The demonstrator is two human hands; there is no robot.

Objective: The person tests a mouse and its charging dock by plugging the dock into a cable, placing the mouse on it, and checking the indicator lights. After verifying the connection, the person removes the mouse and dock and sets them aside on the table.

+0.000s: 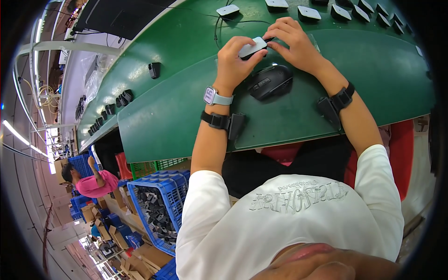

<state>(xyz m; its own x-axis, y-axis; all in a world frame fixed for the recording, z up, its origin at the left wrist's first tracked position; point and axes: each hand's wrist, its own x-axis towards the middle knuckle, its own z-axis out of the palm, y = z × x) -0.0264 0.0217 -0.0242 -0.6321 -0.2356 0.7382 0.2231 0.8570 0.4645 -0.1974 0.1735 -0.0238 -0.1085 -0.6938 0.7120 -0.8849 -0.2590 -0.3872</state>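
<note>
My left hand (234,61) grips a small black device with a white top (252,47), thumb and fingers around its sides, above the green mat. At the device's right end, my right hand (295,45) is closed, its fingertips pinched at a small dark piece that I cannot make out. Just below both hands a black computer mouse (270,83) lies on the mat. Strapped to my left wrist is a black box (236,126), with a smartwatch (210,95) beside it. Another black box (329,112) is strapped to my right wrist.
Several white-topped devices (308,14) stand along the table's far side. A thin black cable (216,32) runs near them. More black devices (154,70) sit on the left part of the table. Below left, a blue crate (175,186) holds many dark parts; a person in pink (98,184) is beyond.
</note>
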